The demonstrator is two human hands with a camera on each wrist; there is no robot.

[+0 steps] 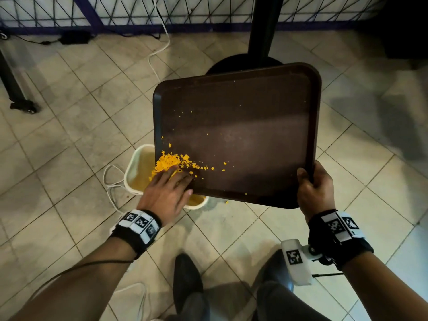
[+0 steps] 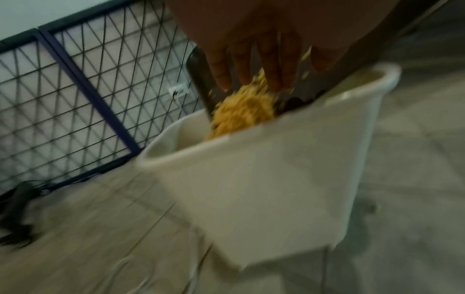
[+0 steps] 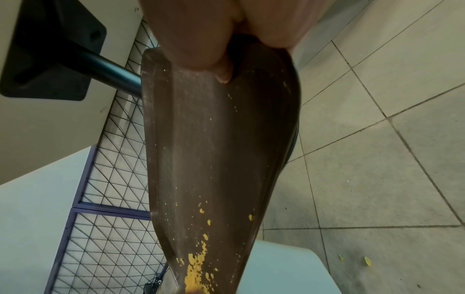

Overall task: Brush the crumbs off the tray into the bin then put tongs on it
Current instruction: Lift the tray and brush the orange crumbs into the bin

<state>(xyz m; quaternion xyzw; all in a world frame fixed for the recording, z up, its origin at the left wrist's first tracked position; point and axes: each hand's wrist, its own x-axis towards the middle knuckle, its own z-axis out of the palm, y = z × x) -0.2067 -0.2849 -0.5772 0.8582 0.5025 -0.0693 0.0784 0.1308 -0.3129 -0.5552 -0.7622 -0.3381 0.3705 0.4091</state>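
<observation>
A dark brown tray point(image 1: 243, 126) is held tilted above a white bin point(image 1: 135, 172) on the floor. My right hand point(image 1: 312, 181) grips the tray's near right corner, thumb on top point(image 3: 221, 77). A heap of yellow crumbs point(image 1: 171, 162) lies at the tray's lower left corner over the bin's mouth. My left hand point(image 1: 171, 184) lies flat on the tray with straight fingers against that heap. In the left wrist view the fingers point(image 2: 271, 65) push the crumbs point(image 2: 241, 113) over the tray's edge into the bin point(image 2: 264, 179). No tongs are in view.
A black table pedestal point(image 1: 264, 31) and its round base stand just behind the tray. White cables point(image 1: 159, 49) run across the tiled floor beside the bin. A wire fence point(image 1: 115, 12) lines the back. A few crumbs point(image 3: 367, 260) lie on the floor. My shoes point(image 1: 187, 279) stand below.
</observation>
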